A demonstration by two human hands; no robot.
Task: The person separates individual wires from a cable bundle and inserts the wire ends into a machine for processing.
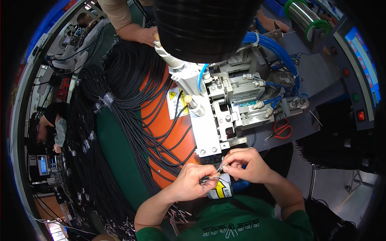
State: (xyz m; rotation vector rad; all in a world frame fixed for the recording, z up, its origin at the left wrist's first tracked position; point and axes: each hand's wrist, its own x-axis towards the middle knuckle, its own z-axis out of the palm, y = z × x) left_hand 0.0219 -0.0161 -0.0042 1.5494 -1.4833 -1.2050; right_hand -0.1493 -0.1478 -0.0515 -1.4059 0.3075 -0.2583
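Observation:
Close to my body, just below the front edge of a metal machine (pixel 206 132), my two hands work close together. My left hand (pixel 187 183) is closed around black cable ends (pixel 204 181) with thin stripped wires. Thumb and forefinger of my right hand (pixel 252 165) pinch thin light-coloured wires at the tip of the black cable (pixel 219 170). Exactly how many wires they grip is too small to tell. Below the fingers shows a white label with a yellow arrow (pixel 220 190). Several black cables (pixel 132 128) lie left of the machine, gathered by a clear wrap.
Under the cables lie an orange sheet (pixel 161 128) and a green mat (pixel 114 156). Red-handled cutters (pixel 282 129) rest right of the machine. A control panel with a screen (pixel 363 60) stands at the right. Another person's arm (pixel 134 32) reaches in at the top.

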